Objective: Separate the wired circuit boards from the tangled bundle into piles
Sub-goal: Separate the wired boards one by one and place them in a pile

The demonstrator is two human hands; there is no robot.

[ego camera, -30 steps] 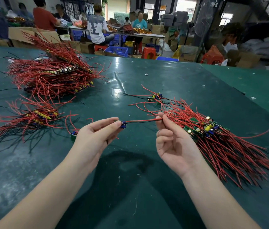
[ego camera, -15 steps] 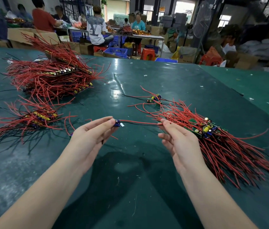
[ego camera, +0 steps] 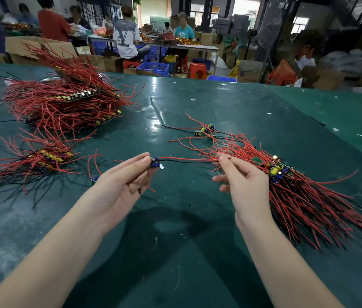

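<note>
Since a sec ago, right hand (ego camera: 245, 185) has uncurled its lower fingers; only thumb and forefinger pinch the red-and-black wire pair (ego camera: 186, 159). Left hand (ego camera: 122, 187) pinches small blue-capped circuit board (ego camera: 154, 162) at the wires' other end. Wires run left-right between hands, above green tabletop (ego camera: 175, 252). Tangled red-wire bundle (ego camera: 297, 192) lies just right of right hand; sorted pile (ego camera: 42, 156) is nearer left hand.

- Two hands: left hand (ego camera: 117, 187), right hand (ego camera: 245, 185).
- One tangled bundle (ego camera: 291, 192), right.
- Two sorted piles: far left pile (ego camera: 64, 103), near left pile (ego camera: 42, 158).
- One held board (ego camera: 154, 162).
- One loose cluster of boards (ego camera: 204, 131), beyond the tangled bundle.
</note>
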